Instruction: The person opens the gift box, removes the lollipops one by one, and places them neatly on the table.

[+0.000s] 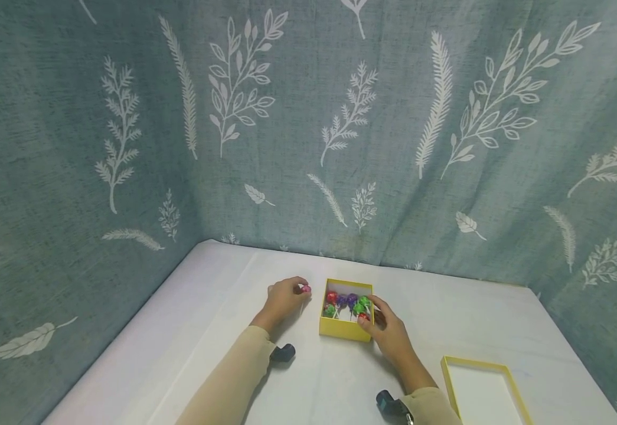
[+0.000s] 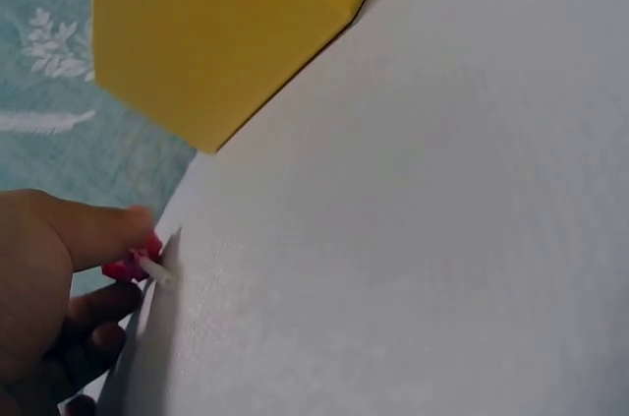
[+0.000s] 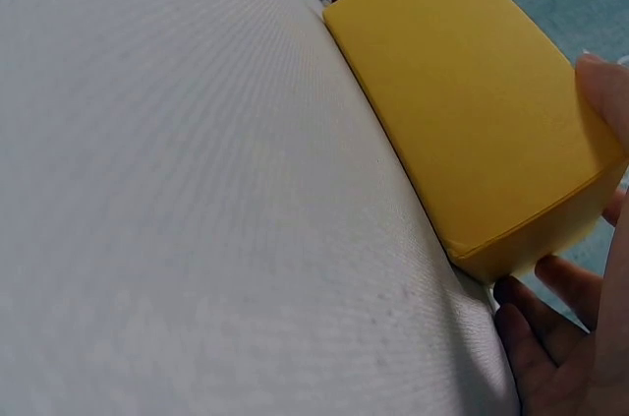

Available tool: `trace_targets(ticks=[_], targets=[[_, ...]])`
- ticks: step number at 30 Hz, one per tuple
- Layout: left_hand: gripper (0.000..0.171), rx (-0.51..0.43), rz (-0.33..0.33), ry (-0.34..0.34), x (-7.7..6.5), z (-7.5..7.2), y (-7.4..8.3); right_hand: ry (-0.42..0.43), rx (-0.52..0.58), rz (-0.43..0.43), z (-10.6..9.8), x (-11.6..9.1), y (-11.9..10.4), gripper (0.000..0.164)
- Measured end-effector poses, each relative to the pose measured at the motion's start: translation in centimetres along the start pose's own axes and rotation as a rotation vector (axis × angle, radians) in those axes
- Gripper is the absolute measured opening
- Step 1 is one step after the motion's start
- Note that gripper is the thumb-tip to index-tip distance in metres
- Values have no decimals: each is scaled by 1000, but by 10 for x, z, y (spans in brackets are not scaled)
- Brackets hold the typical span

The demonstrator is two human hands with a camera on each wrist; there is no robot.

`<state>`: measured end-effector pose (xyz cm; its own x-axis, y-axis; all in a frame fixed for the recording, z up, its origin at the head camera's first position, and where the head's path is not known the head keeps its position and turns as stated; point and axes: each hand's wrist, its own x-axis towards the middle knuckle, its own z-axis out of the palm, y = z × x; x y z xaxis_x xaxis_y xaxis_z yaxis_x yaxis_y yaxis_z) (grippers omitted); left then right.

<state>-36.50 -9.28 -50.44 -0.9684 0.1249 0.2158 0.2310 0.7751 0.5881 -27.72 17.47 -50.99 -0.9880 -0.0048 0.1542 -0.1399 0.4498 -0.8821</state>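
Observation:
My left hand (image 1: 285,300) pinches a pink-wrapped lollipop (image 1: 306,288) just left of a yellow box (image 1: 344,329). In the left wrist view the lollipop's white stick (image 2: 157,271) points out from between thumb and fingers. The box stands upright on the table without a cover, holding several lollipops (image 1: 352,300) in red, purple and green wrappers. My right hand (image 1: 389,332) grips the box at its right side, the thumb over the front rim near a red lollipop. From the right wrist, the other fingers (image 3: 550,318) lie along the box's side, low down.
A shallow yellow-edged lid (image 1: 483,392), white inside, lies at the table's right front. The white table (image 1: 223,283) meets a teal leaf-patterned curtain (image 1: 297,118) at the back and left. A dark wrist-camera mount (image 1: 283,353) sits on each forearm.

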Motion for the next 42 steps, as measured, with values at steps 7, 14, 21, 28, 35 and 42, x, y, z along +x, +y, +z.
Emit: trace_targets(ticks=[7,14,21,28,35,42], targets=[[26,-29,-3,-13,-1,-4,1,-21,14,3,-1,0,-2,66],[29,-9,-33,-4,-1,-2,3,-20,7,-14,-2,-1,0,66],[32,16,-42,-2,-1,-6,5,-24,11,-18,-3,-2,-2,64],[29,53,45,80,3,-18,24,-29,16,-7,-4,-1,-1,65],[23,51,224,41,-3,-17,68,-37,25,2,-3,-1,0,68],[19,173,307,-64,3,2,89,-37,38,-39,-4,-1,3,71]])
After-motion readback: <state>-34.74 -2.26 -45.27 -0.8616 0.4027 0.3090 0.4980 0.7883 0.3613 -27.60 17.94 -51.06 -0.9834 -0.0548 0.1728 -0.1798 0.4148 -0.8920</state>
